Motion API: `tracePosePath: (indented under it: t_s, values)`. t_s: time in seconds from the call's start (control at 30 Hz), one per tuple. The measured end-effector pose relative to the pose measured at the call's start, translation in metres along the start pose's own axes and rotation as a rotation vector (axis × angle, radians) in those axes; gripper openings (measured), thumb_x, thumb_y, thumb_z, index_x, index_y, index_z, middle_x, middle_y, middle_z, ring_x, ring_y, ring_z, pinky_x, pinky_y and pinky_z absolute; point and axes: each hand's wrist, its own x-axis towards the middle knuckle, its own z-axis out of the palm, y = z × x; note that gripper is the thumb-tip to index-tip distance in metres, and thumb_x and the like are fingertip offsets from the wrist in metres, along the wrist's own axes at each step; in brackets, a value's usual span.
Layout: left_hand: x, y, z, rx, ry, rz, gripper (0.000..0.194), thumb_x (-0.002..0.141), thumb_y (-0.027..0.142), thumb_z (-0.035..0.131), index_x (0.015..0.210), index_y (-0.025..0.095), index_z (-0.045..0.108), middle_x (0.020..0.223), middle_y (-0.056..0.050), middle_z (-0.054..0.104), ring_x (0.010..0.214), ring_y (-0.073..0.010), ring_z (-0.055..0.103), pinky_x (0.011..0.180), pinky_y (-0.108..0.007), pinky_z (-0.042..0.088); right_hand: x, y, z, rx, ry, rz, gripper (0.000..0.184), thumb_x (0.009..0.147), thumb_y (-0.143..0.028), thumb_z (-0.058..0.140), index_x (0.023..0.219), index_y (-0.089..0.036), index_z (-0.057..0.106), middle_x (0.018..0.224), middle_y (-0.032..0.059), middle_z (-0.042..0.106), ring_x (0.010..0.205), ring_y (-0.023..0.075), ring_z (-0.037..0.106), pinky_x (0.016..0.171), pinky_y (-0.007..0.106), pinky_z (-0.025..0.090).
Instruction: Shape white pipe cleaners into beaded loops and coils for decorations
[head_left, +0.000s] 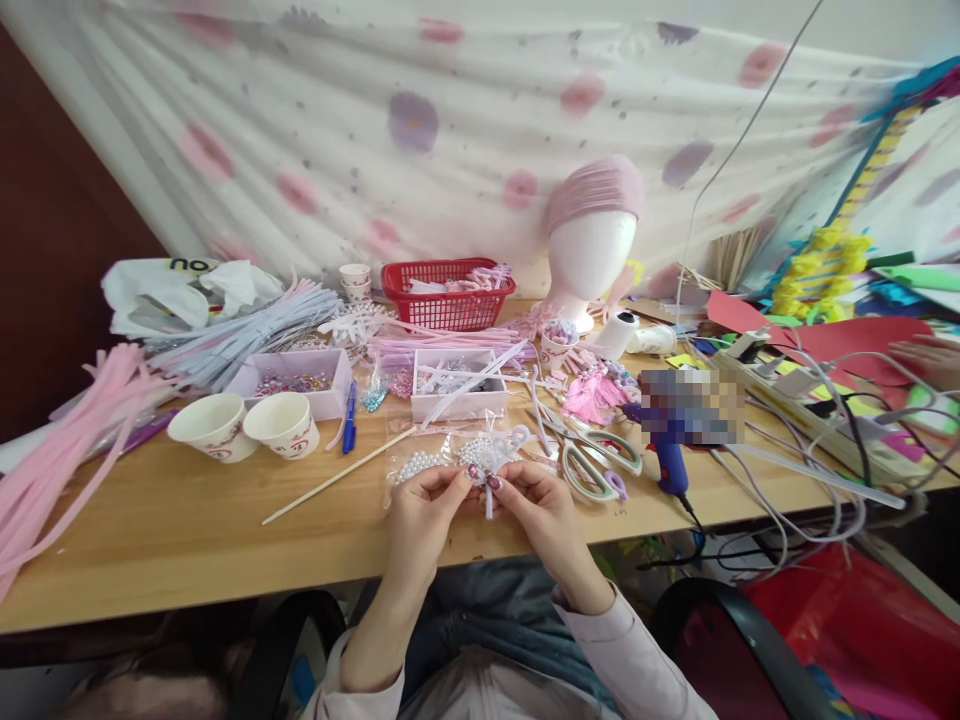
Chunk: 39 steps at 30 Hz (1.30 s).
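Note:
Both hands meet at the table's front edge, pinching a pale white-lilac piece [490,505] bent from fuzzy pipe cleaner, with looped ends above and a short stem hanging down. My left hand [426,512] has its thumb and fingertips closed on the left side of it. From the right, my right hand [551,508] pinches it the same way, thumbs nearly touching. Just behind lies a clear bag of white pearl beads [420,464], partly covered by the fingers. Scissors [589,470] with pale green-rimmed handles rest right of my right hand.
A wooden stick [337,475], blue pen [349,420] and two paper cups [281,424] lie leftward. Behind are lilac boxes [330,385], pipe-cleaner bundles [247,325], a red basket [442,312] and a foam head [589,255]. A blue glue gun [670,460] and cables sit right; another person's hand [930,360] shows beyond.

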Motion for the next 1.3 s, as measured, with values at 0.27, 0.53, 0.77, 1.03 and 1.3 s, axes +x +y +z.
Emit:
tracePosePath:
  t_s: [0.27,0.53,0.77,1.03,1.3]
  values:
    - [0.017,0.024,-0.056,0.173,0.223,0.214,0.039,0.061,0.042,0.081,0.085,0.013,0.074,0.072,-0.004,0.073,0.061,-0.014,0.064,0.054,-0.022,0.053,-0.001,0.0,-0.008,-0.017,-0.105,0.075,0.039,0.071,-0.049,0.081,0.089,-0.017,0.068,0.064,-0.0007,0.065,0.045,0.0094,0.056,0.046,0.022,0.051]
    - [0.02,0.047,-0.12,0.82,0.279,0.322,0.037,0.07,0.05,0.063,0.085,0.018,0.074,0.078,-0.007,0.076,0.065,-0.0216,0.065,0.061,-0.031,0.05,-0.005,0.001,-0.025,-0.135,-0.079,-0.051,0.036,0.092,-0.052,0.058,0.109,-0.021,0.057,0.047,-0.0126,0.034,0.031,0.0052,0.028,0.032,0.016,0.03]
    - [0.028,0.036,-0.123,0.901,0.288,0.434,0.039,0.078,0.051,0.055,0.09,0.019,0.074,0.091,-0.011,0.077,0.077,-0.0268,0.069,0.073,-0.036,0.053,0.053,-0.06,-0.036,-0.915,-0.05,-0.478,0.024,0.097,-0.028,0.049,0.1,-0.017,0.069,0.071,0.0031,0.067,0.061,0.0169,0.063,0.058,0.027,0.05]
    - [0.027,0.035,-0.13,0.765,0.325,0.394,0.039,0.08,0.05,0.056,0.095,0.017,0.071,0.093,-0.01,0.075,0.073,-0.0228,0.067,0.067,-0.031,0.052,0.128,-0.067,-0.017,-1.47,-0.131,-0.716,0.02,0.08,0.0,0.058,0.08,-0.014,0.072,0.088,0.0136,0.07,0.09,0.0282,0.061,0.084,0.041,0.046]
    - [0.021,0.032,-0.117,1.083,0.211,0.501,0.033,0.069,0.039,0.067,0.097,0.021,0.068,0.084,-0.002,0.067,0.059,-0.017,0.054,0.057,-0.029,0.046,0.133,-0.088,-0.007,-1.422,0.0,-0.895,0.017,0.092,-0.011,0.049,0.089,-0.017,0.064,0.088,0.0107,0.069,0.088,0.0261,0.06,0.079,0.037,0.046]
